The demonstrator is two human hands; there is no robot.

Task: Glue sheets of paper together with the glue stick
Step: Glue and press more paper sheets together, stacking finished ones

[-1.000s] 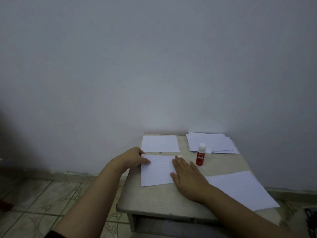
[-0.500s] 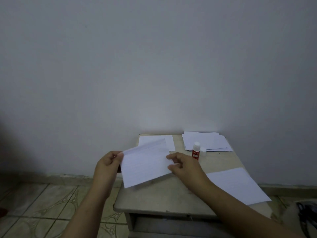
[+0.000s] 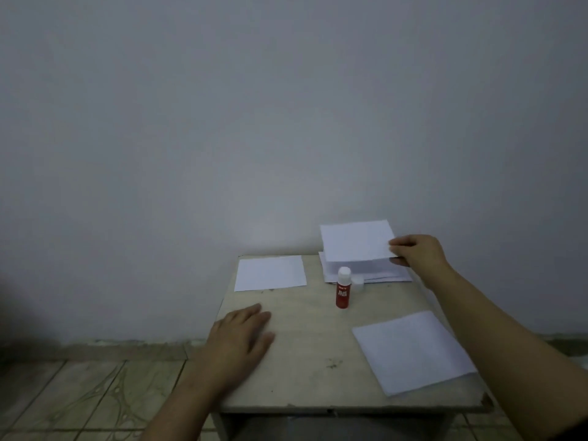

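At the left, the left hand (image 3: 241, 337) is laid flat on the small table (image 3: 305, 370) with fingers straight and nothing held, and a single white sheet (image 3: 270, 272) is seen lying behind it near the wall. Toward the middle, the red glue stick (image 3: 343, 289) is stood upright with its loose cap (image 3: 357, 283) just beside it, apart from both hands. At the right, a sheet of paper (image 3: 354, 240) is pinched by its right edge in the right hand (image 3: 416, 254) and held above the paper stack (image 3: 366, 271), while another sheet (image 3: 412, 351) is left lying nearer the front edge.

Glue stick (image 3: 343, 288) label blurred; paper stack (image 3: 366, 271) partly behind held sheet (image 3: 356, 240).
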